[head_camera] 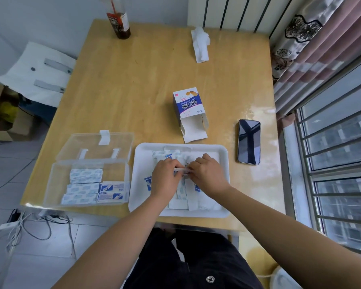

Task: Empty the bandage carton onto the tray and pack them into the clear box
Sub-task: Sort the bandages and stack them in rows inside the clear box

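Both hands were over the white tray (176, 214), which sat at the near edge of the table (133, 80). The left hand (165, 177) and the right hand (209, 174) met above the tray's middle, knuckles up, fingers (174, 164) curled inward. Together they pinched a thin white bandage wrapper (180, 170), one end in each hand. Whether it was one wrapper or several stacked could not be told.

More loose bandages (182, 195) lay scattered in the tray, partly hidden under the hands and wrists.

The clear box (52, 184) sat just left of the tray with its lid (96, 142) folded back flat on the table. Packed bandages (86, 176) lay flat inside it in several stacks, filling the near and middle part.

The carton (189, 107) was on the table beyond the tray and apart from it. Its open end faced the tray, flaps spread.

A phone (249, 141) lay screen up, right of the tray. A crumpled tissue (200, 44) and a bottle (119, 24) were at the far side of the table.
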`<move>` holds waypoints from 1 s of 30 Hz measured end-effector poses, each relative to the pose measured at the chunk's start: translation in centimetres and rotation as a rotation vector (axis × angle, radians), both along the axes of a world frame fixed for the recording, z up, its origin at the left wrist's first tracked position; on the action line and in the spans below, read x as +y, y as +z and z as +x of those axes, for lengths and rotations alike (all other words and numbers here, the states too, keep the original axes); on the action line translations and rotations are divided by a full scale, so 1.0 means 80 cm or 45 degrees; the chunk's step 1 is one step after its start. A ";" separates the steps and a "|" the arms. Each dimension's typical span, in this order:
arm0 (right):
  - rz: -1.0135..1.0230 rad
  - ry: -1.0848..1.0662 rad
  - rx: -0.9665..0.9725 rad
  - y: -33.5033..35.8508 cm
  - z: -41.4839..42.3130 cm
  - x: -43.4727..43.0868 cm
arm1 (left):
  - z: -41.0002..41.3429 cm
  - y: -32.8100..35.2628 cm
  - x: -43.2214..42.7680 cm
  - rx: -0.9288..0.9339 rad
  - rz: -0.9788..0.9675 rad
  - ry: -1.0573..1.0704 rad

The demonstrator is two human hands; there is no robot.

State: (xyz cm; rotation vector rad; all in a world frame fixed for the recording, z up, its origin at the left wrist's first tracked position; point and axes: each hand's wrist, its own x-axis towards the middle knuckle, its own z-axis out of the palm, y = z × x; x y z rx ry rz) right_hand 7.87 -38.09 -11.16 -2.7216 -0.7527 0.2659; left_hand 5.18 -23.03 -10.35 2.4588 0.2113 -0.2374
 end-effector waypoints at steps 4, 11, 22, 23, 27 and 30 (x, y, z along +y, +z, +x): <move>0.141 -0.281 0.322 -0.006 -0.008 -0.027 | -0.009 -0.017 0.001 -0.057 -0.030 0.059; 0.392 -0.383 0.463 -0.016 -0.019 -0.014 | -0.015 -0.026 -0.004 0.077 -0.258 0.111; 0.416 -0.422 0.306 -0.009 -0.011 -0.009 | -0.015 -0.019 -0.005 0.060 -0.152 0.202; 0.414 -0.425 0.259 -0.005 -0.009 -0.008 | -0.012 -0.014 -0.007 0.066 -0.222 0.229; 0.605 -0.439 0.436 0.017 -0.005 0.001 | -0.005 0.010 -0.016 0.231 -0.696 0.312; 0.704 -0.455 0.540 0.028 -0.004 0.006 | -0.001 0.021 -0.016 0.312 -0.811 0.399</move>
